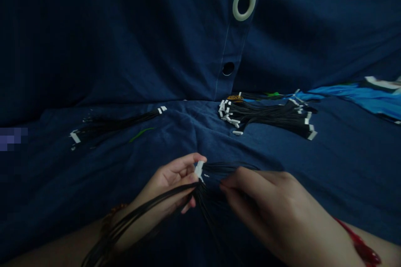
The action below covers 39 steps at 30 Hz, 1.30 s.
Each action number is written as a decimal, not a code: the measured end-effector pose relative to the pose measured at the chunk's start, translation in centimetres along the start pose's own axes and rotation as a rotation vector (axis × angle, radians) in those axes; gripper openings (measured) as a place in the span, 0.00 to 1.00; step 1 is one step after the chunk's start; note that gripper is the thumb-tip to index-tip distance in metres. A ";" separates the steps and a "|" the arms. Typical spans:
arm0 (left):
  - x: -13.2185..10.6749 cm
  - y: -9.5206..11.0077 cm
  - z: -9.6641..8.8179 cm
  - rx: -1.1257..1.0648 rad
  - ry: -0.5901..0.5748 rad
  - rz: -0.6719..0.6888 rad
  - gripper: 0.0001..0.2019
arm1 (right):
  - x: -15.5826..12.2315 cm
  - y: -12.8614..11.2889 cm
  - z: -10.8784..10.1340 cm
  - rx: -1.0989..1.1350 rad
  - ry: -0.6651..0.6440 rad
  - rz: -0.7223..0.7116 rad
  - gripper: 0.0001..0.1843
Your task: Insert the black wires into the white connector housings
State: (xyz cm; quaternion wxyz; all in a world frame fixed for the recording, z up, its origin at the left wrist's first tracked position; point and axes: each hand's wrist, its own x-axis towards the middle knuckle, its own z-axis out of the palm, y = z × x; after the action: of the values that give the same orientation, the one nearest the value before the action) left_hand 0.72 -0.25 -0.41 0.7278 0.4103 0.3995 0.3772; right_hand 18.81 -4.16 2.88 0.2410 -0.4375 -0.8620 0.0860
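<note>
White connector housing (199, 168) sits pinched in the left hand (171, 181). The right hand (269, 198) curls palm-down beside it; I can't tell its grip.

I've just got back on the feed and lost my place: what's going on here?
The left hand holds a white connector, with black wires trailing over the left wrist. The right hand is pinched just beside it; whether it grips a wire is too dark to tell. Beyond them, a bundle lies on the blue cloth at left, a bigger bundle at right.
</note>
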 end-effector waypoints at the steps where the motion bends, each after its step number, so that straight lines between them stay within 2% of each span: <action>1: 0.0 0.0 0.0 0.002 -0.009 0.001 0.22 | 0.0 0.1 0.1 0.000 0.002 -0.004 0.08; 10: -0.2 0.1 -0.2 0.029 -0.068 -0.040 0.18 | -0.1 0.0 0.2 -0.035 0.037 0.004 0.08; 18: -0.4 0.3 0.0 0.051 -0.041 -0.043 0.19 | 0.0 0.0 0.3 -0.032 0.049 0.035 0.08; 30: -0.1 -0.6 -0.4 0.164 -0.056 0.110 0.14 | -0.2 -0.3 0.8 -0.103 0.108 -0.061 0.06; 39: -0.2 -0.8 -0.6 0.231 -0.076 0.081 0.15 | -0.4 -0.1 0.7 -0.110 0.103 -0.066 0.07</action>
State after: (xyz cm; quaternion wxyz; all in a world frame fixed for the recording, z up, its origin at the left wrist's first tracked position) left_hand 0.33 -0.58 -1.30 0.6745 0.5211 0.3958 0.3418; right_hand 18.62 -4.51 2.20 0.2634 -0.4254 -0.8658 0.0080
